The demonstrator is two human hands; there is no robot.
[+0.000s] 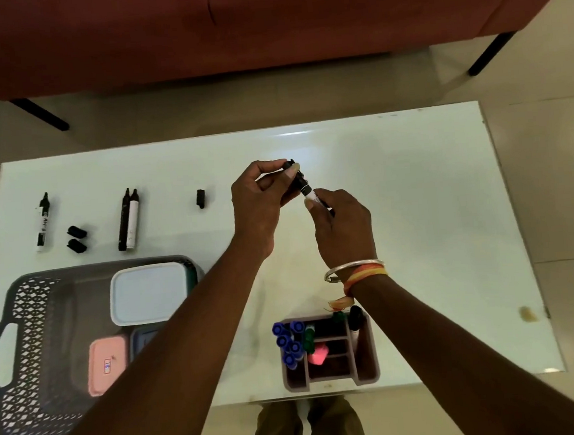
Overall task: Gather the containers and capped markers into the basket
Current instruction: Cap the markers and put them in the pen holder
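Above the middle of the white table, both my hands hold one black-and-white marker. My left hand pinches its black cap end and my right hand grips the barrel. Three uncapped markers lie at the far left: one alone and a pair side by side. Loose black caps lie near them: two together and one alone. The dark grey basket at the near left holds a white-lidded container, a pink container and a grey-blue one partly hidden by my arm.
A brown divided organiser at the near table edge holds several blue-capped markers, green ones, a black one and a pink item. A red sofa on black legs stands beyond the table. My legs show under the near edge.
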